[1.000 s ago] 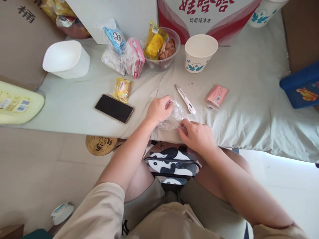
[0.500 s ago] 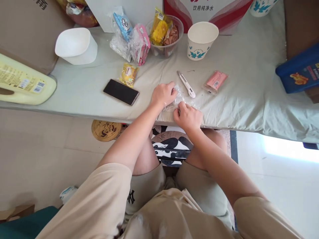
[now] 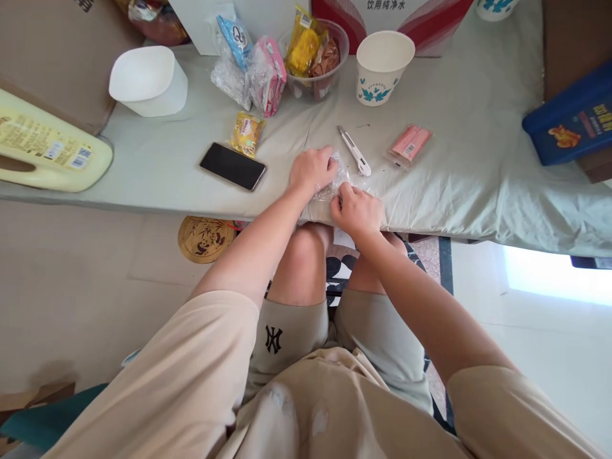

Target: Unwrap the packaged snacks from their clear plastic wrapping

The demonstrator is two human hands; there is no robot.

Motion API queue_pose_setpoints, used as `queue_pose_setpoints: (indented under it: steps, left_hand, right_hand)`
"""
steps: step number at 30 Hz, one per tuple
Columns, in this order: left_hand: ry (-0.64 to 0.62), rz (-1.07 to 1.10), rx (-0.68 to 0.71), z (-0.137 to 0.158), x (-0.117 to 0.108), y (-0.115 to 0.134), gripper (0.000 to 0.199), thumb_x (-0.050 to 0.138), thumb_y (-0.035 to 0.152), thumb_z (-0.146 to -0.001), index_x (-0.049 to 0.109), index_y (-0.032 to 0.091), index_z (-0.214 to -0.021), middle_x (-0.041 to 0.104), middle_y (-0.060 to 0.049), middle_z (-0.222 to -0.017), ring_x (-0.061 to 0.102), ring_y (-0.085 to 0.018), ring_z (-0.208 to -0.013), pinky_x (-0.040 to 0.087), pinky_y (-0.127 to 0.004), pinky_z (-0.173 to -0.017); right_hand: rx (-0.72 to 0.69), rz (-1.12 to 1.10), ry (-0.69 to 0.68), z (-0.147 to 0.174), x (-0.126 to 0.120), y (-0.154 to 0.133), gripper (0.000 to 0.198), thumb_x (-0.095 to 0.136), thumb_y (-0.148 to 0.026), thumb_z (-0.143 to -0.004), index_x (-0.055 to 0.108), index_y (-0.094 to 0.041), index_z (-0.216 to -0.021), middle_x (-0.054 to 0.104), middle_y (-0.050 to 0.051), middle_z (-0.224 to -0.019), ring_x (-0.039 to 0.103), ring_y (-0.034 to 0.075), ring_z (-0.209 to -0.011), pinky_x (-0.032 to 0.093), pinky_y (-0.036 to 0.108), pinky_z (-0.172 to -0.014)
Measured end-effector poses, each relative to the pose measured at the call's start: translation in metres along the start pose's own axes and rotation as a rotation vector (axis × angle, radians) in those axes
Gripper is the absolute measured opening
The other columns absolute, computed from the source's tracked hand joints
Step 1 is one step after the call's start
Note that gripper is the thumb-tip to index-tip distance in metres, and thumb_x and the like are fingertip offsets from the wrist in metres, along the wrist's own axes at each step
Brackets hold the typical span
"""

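Clear crinkled plastic wrap [image 3: 340, 171] lies near the front edge of the cloth-covered table, between my two hands. My left hand [image 3: 312, 169] is closed on its left side, fingers curled into the film. On the near right side, my right hand [image 3: 357, 209] pinches the same film with bent fingers. Whether anything sits inside the wrap is hidden by my hands. Just beyond it lies a white utility knife [image 3: 354, 151]. Further right is a pink packet [image 3: 410, 145] in clear film. A black phone [image 3: 233, 166] and a yellow snack packet [image 3: 247, 134] lie to the left.
At the back stand a white tub [image 3: 149, 83], wrapped snack packs [image 3: 268, 76], a clear bowl [image 3: 329, 86] of packets and a paper cup [image 3: 384, 67]. A yellow bottle [image 3: 52, 143] lies at far left, a blue package [image 3: 571, 124] at far right. Cardboard boxes line the back.
My view has tilted slightly, so the table appears higher in the picture. My knees have shifted and drawn closer together. Both hands stay closed on the plastic wrap at nearly the same spot.
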State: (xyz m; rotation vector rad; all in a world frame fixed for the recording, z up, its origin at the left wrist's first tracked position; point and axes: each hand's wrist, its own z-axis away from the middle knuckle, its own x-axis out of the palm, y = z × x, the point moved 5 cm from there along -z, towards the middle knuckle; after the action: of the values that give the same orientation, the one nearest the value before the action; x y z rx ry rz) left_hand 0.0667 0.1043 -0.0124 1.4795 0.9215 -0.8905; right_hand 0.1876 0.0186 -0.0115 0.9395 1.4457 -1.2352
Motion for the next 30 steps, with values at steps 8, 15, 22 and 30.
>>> queue_pose_setpoints:
  steps: [8, 15, 22, 30]
  left_hand:
    - [0.001, 0.017, 0.021, -0.001, 0.001, -0.002, 0.024, 0.049, 0.027, -0.088, 0.070, 0.021, -0.096, 0.067, -0.010, -0.081, 0.064, -0.027, -0.087, 0.041, -0.037, -0.076]
    - [0.020, -0.021, 0.038, 0.005, -0.003, 0.002, 0.022, 0.049, 0.027, -0.087, 0.069, 0.022, -0.091, 0.067, -0.008, -0.076, 0.063, -0.025, -0.080, 0.041, -0.035, -0.071]
    - [-0.216, 0.238, 0.035, -0.021, -0.017, -0.020, 0.014, 0.056, 0.026, -0.082, 0.069, 0.021, -0.084, 0.066, -0.005, -0.078, 0.062, -0.021, -0.080, 0.045, -0.033, -0.071]
    - [-0.100, 0.250, 0.345, 0.019, -0.091, -0.017, 0.032, 0.067, 0.031, -0.079, 0.065, 0.025, -0.110, 0.065, -0.009, -0.122, 0.056, -0.027, -0.121, 0.043, -0.043, -0.105]
  right_hand:
    - [0.010, 0.040, 0.004, -0.001, -0.002, -0.002, 0.035, 0.032, -0.030, -0.094, 0.063, -0.015, -0.103, 0.071, 0.011, -0.094, 0.059, 0.021, -0.076, 0.025, 0.031, -0.062]
    - [-0.002, 0.043, 0.025, 0.002, -0.003, -0.004, 0.034, 0.034, -0.030, -0.094, 0.064, -0.016, -0.100, 0.071, 0.010, -0.092, 0.059, 0.020, -0.075, 0.022, 0.031, -0.061]
    - [0.011, 0.049, 0.010, 0.000, -0.003, -0.005, 0.032, 0.035, -0.029, -0.094, 0.064, -0.016, -0.099, 0.072, 0.010, -0.091, 0.060, 0.021, -0.075, 0.020, 0.032, -0.059]
    - [-0.001, -0.008, 0.006, -0.003, -0.001, -0.002, 0.033, 0.033, -0.029, -0.094, 0.064, -0.018, -0.100, 0.072, 0.009, -0.092, 0.062, 0.022, -0.079, 0.021, 0.032, -0.060]
